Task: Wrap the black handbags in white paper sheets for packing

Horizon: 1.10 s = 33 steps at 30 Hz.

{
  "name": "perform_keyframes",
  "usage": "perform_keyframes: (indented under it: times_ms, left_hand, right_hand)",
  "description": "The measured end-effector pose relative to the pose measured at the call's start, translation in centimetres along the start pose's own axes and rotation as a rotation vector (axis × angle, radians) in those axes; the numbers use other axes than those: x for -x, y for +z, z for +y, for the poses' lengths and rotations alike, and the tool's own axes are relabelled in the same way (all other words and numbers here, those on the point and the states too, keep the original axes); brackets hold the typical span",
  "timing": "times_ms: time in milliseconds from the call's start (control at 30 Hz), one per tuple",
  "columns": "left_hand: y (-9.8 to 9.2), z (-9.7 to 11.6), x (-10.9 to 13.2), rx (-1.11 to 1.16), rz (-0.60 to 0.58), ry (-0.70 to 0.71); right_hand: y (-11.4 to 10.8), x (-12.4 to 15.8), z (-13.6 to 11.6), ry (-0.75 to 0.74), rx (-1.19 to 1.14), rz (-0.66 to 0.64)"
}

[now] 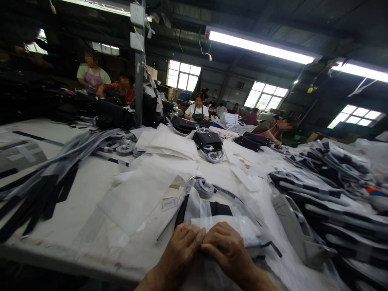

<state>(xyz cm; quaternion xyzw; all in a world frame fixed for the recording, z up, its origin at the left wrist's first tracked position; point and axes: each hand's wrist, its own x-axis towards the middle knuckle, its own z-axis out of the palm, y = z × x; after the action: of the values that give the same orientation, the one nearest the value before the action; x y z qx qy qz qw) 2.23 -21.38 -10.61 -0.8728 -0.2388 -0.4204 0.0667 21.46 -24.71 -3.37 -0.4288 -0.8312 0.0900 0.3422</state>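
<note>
A black bag (220,209) lies on the table in front of me, wrapped in clear plastic and white sheeting. On its far side rests a coiled, wrapped strap (203,187). My left hand (184,249) and my right hand (226,248) meet at the bag's near edge, both with curled fingers. They pinch the clear plastic sleeve (209,270), part of which shows between my wrists; the fingertips are partly hidden. Just beyond them a white sheet (226,223) covers part of the bag. A small card in plastic (169,203) sits to the left.
On the right stand a grey tape dispenser (295,226) and a stack of wrapped black bags (348,214). Wrapped black straps (69,169) lie on the left, white sheets (166,141) farther back. Across the table a co-worker (197,109) sits; another person (273,129) leans in at right.
</note>
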Motion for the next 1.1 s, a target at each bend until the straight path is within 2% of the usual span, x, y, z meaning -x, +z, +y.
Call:
perform_keyframes:
  times_ms: [67,133,233,300,467,600,733,833,900,1000,1100]
  left_hand:
    - [-0.1,0.0,-0.1,-0.013,0.012,0.01]
    - [-0.2,0.0,-0.2,-0.028,0.034,0.013]
    - [0.2,-0.2,-0.1,-0.052,0.061,0.018]
    - [0.8,-0.3,0.3,-0.068,0.075,0.028]
    - [1.9,-0.7,1.1,-0.101,0.088,0.061]
    - [0.8,-0.6,0.6,-0.083,0.021,0.071]
    - [-0.1,-0.4,-0.1,-0.037,0.011,0.036]
    - [-0.4,-0.2,-0.3,-0.028,0.009,0.021]
    - [-0.6,-0.1,-0.4,-0.016,-0.012,0.026]
    - [-0.8,0.0,-0.5,0.029,-0.041,0.006]
    - [-0.8,0.0,-0.5,0.068,-0.054,-0.013]
  right_hand:
    - [-0.7,-2.0,0.4,0.068,-0.028,0.008]
    - [-1.0,-4.7,1.4,0.221,0.045,-0.031]
    - [-0.3,-9.0,3.7,0.467,0.234,-0.238]
    - [0.7,-11.2,5.3,0.547,0.281,-0.352]
    - [2.3,-13.8,8.0,0.55,0.285,-0.536]
    - [2.8,-14.6,9.0,0.495,0.294,-0.607]
    - [3.0,-14.3,9.7,0.472,0.288,-0.552]
    - [2.1,-13.3,9.5,0.462,0.257,-0.427]
    - [0.7,-12.1,8.6,0.451,0.229,-0.322]
    - [-2.1,-8.5,5.9,0.416,0.192,-0.152]
    - [-4.7,-2.7,2.4,0.202,0.087,-0.023]
